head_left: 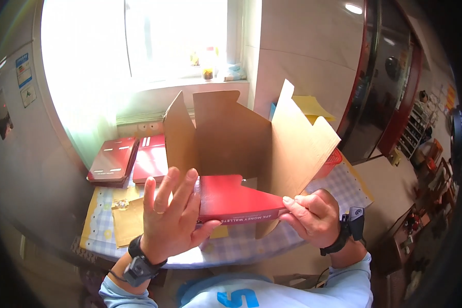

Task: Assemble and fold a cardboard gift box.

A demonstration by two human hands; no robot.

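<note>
An open-flapped red-and-brown cardboard box (236, 149) is being pinched by the right hand (313, 216) and apparently touched by the left hand (170, 222), fingers spread.

We held a brown-lined cardboard box (231, 138), our left hand (169, 220) spread at its red panel (233, 197), right hand (313, 218) pinching its edge, red stacks (113, 161) lay on the checked surface (100, 220)

overexposed window (174, 41), white glare on red stack (151, 153), shade inside cardboard box (231, 133), fisheye-bent edges, dark corners
</note>
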